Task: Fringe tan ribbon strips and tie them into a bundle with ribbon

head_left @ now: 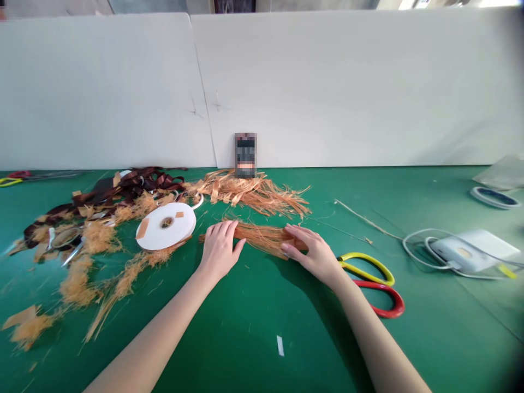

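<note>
A loose bundle of thin orange-brown ribbon strands (pixel 260 236) lies crosswise on the green table in front of me. My left hand (pixel 220 248) rests over its left end, fingers stretched out and thumb apart. At the other end, the thumb and fingers of my right hand (pixel 313 252) close round the strands and a flat brown ribbon piece (pixel 298 244). What lies beneath both palms is hidden. Just behind is a larger heap of similar ribbon strips with frayed ends (pixel 254 194).
Left of my hands, a white ribbon spool (pixel 166 226) lies on tangled fluff (pixel 98 236) and dark brown ribbon (pixel 143 180). Scissors with yellow and red handles (pixel 387 300) lie by my right forearm. A white box with cable (pixel 475 248) is farther right. A phone-like device (pixel 245 155) leans against the white panel (pixel 347 87).
</note>
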